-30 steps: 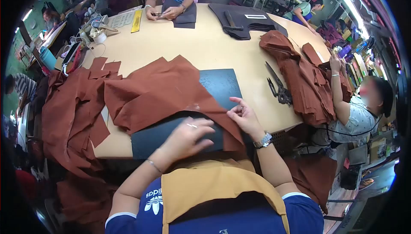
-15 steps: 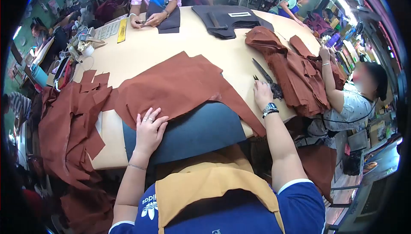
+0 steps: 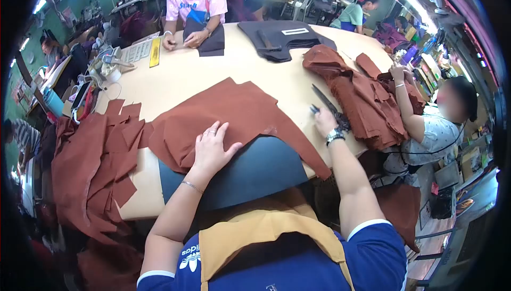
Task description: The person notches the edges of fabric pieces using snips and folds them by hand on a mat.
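Rust cloth (image 3: 229,110) under left grip (image 3: 209,150), draped over dark mat (image 3: 255,168), hiding mat's far edge. Left grip spread, clasping nothing, likely steadying cloth. Right grip (image 3: 324,123), right of cloth, clenched around 1 small dark-tipped tool (image 3: 314,109); fingers hide its body, type unclear. Shears (image 3: 326,98) on tabletop (image 3: 282,75) just beside right grip, probably parked within reach; handles hard to make out.

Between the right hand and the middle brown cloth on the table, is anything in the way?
Nothing visible: bare tabletop separates the right hand from the middle brown cloth. The large scissors lie just beyond the hand, outside that gap.
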The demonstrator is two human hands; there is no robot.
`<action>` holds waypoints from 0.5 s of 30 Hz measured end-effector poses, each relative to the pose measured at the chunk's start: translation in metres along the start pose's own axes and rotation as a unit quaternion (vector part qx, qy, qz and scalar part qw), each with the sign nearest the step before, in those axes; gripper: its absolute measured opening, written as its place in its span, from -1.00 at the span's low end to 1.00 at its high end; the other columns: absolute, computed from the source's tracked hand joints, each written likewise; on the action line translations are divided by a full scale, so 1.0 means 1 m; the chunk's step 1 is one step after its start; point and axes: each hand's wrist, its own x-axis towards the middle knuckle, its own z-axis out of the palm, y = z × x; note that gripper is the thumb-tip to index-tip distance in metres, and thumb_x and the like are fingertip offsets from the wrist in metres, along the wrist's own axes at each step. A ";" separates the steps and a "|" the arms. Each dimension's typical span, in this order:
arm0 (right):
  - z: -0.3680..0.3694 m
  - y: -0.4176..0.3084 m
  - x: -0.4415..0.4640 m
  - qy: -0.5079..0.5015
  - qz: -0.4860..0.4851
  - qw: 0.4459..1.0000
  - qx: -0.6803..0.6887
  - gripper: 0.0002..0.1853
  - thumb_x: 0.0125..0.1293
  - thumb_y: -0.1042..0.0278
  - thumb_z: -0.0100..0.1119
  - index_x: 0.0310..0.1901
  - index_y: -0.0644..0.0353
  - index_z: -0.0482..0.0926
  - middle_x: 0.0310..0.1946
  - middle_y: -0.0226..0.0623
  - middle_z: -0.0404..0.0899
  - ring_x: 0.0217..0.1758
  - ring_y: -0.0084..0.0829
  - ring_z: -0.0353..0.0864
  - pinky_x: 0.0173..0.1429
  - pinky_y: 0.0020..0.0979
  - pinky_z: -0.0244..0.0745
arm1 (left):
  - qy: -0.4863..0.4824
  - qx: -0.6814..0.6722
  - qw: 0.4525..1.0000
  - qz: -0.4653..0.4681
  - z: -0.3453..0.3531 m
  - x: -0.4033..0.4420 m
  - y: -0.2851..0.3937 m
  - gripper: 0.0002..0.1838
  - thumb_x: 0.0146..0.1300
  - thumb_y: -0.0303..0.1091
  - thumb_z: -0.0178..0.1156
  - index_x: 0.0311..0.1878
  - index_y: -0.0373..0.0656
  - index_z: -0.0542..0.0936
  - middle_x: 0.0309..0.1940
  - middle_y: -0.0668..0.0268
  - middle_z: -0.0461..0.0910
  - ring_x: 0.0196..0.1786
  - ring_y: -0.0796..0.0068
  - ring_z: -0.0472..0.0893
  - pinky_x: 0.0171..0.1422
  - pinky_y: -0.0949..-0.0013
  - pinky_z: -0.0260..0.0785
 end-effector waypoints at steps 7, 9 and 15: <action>-0.007 -0.100 -0.056 -0.079 -0.046 0.981 0.170 -0.57 0.30 0.00 0.25 -0.24 0.32 0.59 -0.41 0.02 0.65 -0.36 -0.13 0.64 -0.18 -0.24 0.51 | 0.053 -0.096 0.994 -0.029 0.019 0.011 -0.025 -0.72 0.23 -0.14 0.30 -0.10 -0.09 0.66 -0.22 0.29 0.64 -0.11 0.24 0.61 -0.01 0.10 0.35; -0.001 -0.095 -0.050 -0.051 -0.037 0.973 0.223 -0.59 0.27 0.02 0.30 -0.32 0.32 0.61 -0.48 0.01 0.63 -0.41 -0.17 0.63 -0.22 -0.24 0.49 | 0.081 -0.156 0.984 -0.024 0.021 0.013 -0.029 -0.79 0.25 -0.17 0.28 -0.21 -0.09 0.66 -0.27 0.28 0.65 -0.15 0.20 0.62 -0.04 0.10 0.37; 0.010 -0.029 -0.002 0.036 0.030 0.990 0.136 -0.61 0.29 0.02 0.28 -0.16 0.26 0.64 -0.28 0.04 0.68 -0.15 0.01 0.69 -0.05 -0.10 0.54 | 0.356 -0.505 0.767 -0.172 -0.009 0.014 -0.069 -0.85 0.55 -0.22 0.01 -0.06 -0.09 0.43 -0.14 0.39 0.52 -0.03 0.55 0.53 0.08 0.39 0.35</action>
